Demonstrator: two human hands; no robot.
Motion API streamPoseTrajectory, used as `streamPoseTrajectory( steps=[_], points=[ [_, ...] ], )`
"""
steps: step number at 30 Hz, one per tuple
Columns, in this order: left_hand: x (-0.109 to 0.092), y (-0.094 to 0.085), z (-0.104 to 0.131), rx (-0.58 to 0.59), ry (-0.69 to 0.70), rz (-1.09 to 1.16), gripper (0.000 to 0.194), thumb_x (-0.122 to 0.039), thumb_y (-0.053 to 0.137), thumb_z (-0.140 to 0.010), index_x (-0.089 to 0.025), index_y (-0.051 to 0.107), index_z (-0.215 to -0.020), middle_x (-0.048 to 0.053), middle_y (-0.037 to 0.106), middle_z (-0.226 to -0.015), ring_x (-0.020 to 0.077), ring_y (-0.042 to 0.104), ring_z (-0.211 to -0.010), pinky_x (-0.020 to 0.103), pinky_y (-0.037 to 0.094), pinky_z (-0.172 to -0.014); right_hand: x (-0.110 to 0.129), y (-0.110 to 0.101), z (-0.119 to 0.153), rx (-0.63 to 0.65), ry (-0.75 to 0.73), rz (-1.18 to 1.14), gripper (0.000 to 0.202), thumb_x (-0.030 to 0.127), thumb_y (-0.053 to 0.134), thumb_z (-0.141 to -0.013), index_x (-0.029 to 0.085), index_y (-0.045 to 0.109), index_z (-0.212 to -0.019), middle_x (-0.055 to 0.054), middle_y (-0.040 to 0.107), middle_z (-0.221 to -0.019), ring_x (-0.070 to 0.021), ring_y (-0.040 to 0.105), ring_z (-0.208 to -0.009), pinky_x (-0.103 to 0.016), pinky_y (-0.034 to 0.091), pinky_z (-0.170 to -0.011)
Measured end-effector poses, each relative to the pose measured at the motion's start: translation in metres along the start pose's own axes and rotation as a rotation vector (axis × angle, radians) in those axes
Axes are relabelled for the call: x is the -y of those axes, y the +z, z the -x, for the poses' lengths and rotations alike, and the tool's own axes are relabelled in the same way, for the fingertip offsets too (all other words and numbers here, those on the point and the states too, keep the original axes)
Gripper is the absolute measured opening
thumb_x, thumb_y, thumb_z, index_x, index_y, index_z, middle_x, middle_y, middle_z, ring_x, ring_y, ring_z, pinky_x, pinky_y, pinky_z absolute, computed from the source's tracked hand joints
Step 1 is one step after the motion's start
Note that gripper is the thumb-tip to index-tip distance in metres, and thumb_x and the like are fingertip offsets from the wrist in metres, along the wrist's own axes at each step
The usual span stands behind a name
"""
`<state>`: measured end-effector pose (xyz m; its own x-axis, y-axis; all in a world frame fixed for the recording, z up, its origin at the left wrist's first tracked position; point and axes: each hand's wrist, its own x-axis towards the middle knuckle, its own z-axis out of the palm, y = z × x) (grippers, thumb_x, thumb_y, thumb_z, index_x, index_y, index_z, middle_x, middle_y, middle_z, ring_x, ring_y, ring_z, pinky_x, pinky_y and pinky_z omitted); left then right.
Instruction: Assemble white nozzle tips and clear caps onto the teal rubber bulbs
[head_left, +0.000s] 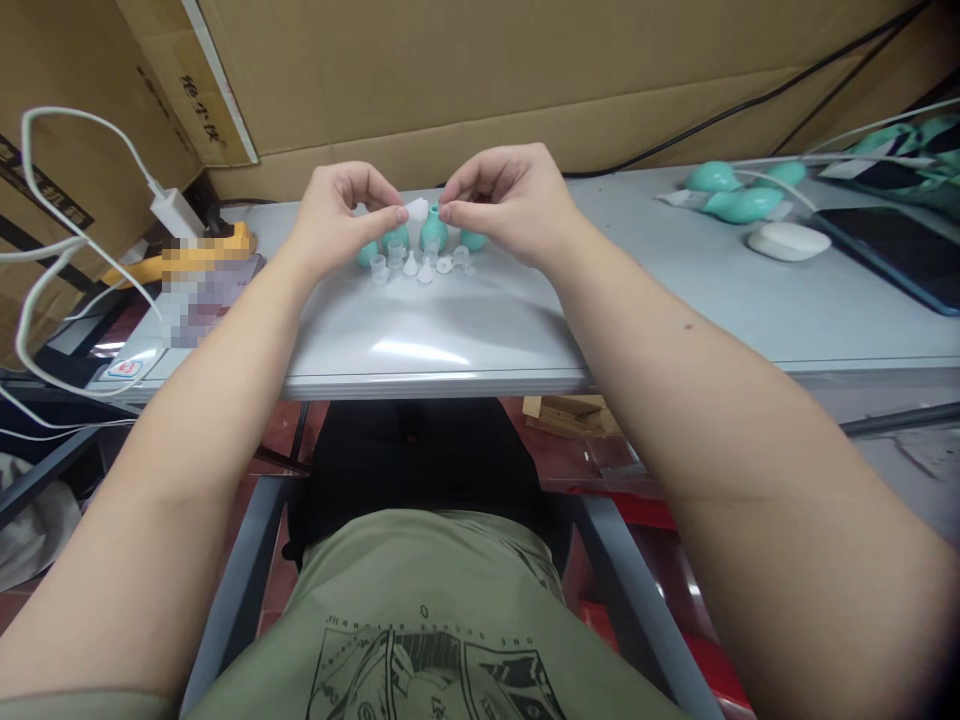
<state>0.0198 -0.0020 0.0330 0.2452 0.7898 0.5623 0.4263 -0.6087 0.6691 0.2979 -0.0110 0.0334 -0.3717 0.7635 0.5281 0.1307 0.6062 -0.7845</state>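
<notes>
My left hand (356, 210) pinches a small white plastic piece (418, 209) between thumb and forefinger, its wider end facing right. My right hand (506, 205) is closed, thumb and forefinger together beside the neck of a teal bulb-shaped bottle (434, 233). Whether those fingertips hold anything is hard to make out. More teal bottles stand in the row, one (395, 238) below my left fingertips and another (472, 240) under my right hand. In front of them lie small clear cups (380, 270), tiny white funnel-shaped parts (426, 271) and a white ring-like part (444, 264).
Several teal bulbs (742, 204) lie at the right, near a white rounded case (788, 241) and a dark tablet-like device (900, 250). White cables and a charger (178, 214) are at the left beside a yellow object (217, 250). Cardboard (480, 90) backs the table.
</notes>
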Motion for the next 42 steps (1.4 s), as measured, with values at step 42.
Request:
streamPoseTrajectory(
  steps=[42],
  points=[
    [-0.002, 0.001, 0.007, 0.053, 0.187, -0.312, 0.022, -0.048, 0.086, -0.106, -0.035, 0.099, -0.117, 0.009, 0.096, -0.117, 0.0412, 0.080, -0.129, 0.065, 0.054, -0.135, 0.009, 0.010, 0.004, 0.016, 0.033, -0.038, 0.026, 0.043, 0.115, -0.091, 0.039, 0.091, -0.087, -0.002, 0.090, -0.094, -0.0372, 0.085, -0.099, -0.057, 0.073, -0.104]
  ],
)
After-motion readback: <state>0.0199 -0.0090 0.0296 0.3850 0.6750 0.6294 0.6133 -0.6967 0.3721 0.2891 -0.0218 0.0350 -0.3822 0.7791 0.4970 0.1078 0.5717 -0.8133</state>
